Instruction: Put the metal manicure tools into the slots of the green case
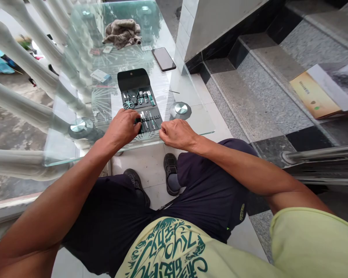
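Note:
An unfolded black manicure case lies on a glass table. Small green-handled scissors, nail clippers and several slim metal tools sit in its loops. My left hand grips the case's lower left edge, thumb and fingers closed on it. At the lower right corner, my right hand is closed in a pinch. A thin manicure tool slants from its fingertips toward the loops; most of the tool is hidden by the fingers.
Behind the case are a phone, a crumpled cloth and a small packet. A thin metal stick lies to the right. White balusters border the left; stone steps with a box rise on the right.

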Tool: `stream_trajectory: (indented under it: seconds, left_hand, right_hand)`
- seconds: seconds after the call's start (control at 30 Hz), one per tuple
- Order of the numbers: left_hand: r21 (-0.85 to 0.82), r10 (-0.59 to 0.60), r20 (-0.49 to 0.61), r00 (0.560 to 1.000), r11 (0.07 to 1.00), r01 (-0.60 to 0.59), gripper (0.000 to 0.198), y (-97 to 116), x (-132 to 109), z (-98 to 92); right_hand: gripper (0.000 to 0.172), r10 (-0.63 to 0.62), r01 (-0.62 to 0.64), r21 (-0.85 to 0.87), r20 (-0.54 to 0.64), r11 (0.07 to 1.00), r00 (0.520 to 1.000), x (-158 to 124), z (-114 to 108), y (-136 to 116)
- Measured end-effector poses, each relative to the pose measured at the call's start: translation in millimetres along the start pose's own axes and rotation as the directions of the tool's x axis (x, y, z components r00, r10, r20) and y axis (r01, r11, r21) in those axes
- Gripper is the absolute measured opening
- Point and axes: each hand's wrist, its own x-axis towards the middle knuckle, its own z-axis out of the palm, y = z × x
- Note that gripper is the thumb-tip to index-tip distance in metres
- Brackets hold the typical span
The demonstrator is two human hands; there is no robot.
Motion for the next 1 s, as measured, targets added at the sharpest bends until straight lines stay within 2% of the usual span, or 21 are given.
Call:
stream_trajectory:
  seconds: [0.3, 0.5, 0.67, 0.87, 1.0]
  left_hand:
    - [0.088, 0.093, 0.0, 0.996, 0.992, -0.093, 0.039, -2, -1, 3.2]
    - [0.11, 0.122, -0.008, 0.992, 0.987, -0.121, 0.04, -2, -3, 6.6]
    - [0.108, 0.125, -0.003, 0.992, 0.986, -0.124, 0.038, -3, 0, 6.5]
    - [0.105, 0.117, 0.019, 0.993, 0.987, -0.118, 0.025, -1, 2, 4.1]
    - [0.152, 0.109, 0.034, 0.993, 0.982, -0.113, 0.027, 2, 1, 6.2]
  right_hand:
    - [0.031, 0.097, -0.094, -0.036, 0.077, 0.995, 0.992, -4, -10, -19]
    - [0.037, 0.178, -0.187, 0.055, 0.147, 0.981, 0.973, -3, -17, -23]
    - [0.038, 0.157, -0.154, -0.046, 0.093, 0.987, 0.983, -3, -13, -26]
    - [0.037, 0.17, -0.171, -0.004, 0.128, 0.985, 0.977, 2, -21, -18]
    - [0.039, 0.171, -0.16, -0.1, 0.118, 0.982, 0.978, 0, -23, -15]
